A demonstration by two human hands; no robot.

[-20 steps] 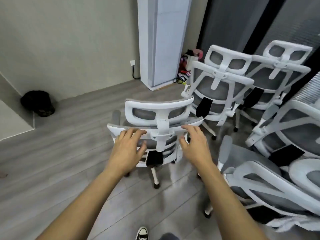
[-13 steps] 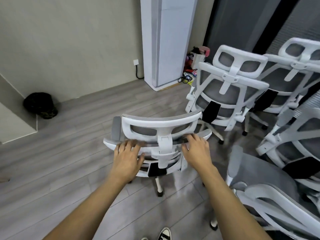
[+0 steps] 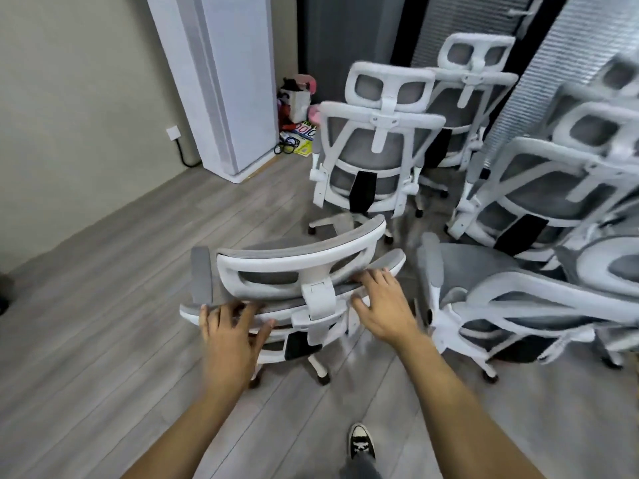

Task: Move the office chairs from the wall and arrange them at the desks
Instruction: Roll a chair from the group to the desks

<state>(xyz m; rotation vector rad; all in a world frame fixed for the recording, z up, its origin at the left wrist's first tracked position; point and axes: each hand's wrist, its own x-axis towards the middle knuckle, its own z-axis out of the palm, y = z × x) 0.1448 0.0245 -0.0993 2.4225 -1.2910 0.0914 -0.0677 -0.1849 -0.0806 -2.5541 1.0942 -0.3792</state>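
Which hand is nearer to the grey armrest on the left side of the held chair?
Left. The left hand grips the backrest right beside the armrest; the right hand grips it on the far side of the headrest post.

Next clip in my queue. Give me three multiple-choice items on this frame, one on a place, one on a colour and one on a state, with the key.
1. The wall socket is:
A) left of the white pillar
B) above a desk
C) on the pillar itself

2. The frame of the held chair is:
A) black
B) white
C) red

3. The held chair is:
A) lying on its side
B) stacked on another chair
C) standing on its castors, with the left hand and right hand on its backrest

Key:
1 A, the socket sits on the wall just left of the pillar.
2 B, its frame shows white around grey mesh.
3 C, both hands grip the backrest's top edge and the castors are down.
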